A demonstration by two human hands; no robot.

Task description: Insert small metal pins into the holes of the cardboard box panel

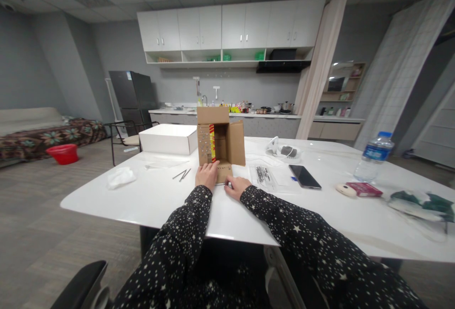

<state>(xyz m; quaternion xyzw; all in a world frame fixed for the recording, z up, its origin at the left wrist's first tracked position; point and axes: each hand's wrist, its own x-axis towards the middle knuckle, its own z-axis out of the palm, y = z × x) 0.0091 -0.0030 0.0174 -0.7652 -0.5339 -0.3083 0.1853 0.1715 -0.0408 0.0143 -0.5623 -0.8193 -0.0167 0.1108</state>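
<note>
A small brown cardboard box point(220, 140) lies on its side on the white table point(149, 195), its flaps spread and its mouth facing me. Something red and yellow shows inside at the left. My left hand point(207, 175) rests flat on the lower flap, fingers stretched out. My right hand point(236, 186) lies on the table just right of that flap, its fingers curled round a small object that I cannot make out. Both sleeves are black with white stars.
A white flat box point(168, 138) stands behind left. Thin metal pins point(182, 174), a crumpled plastic bag point(120, 177), a clear packet point(263, 176), a phone point(304, 177), a water bottle point(373, 156) and a small red box point(364, 189) lie around.
</note>
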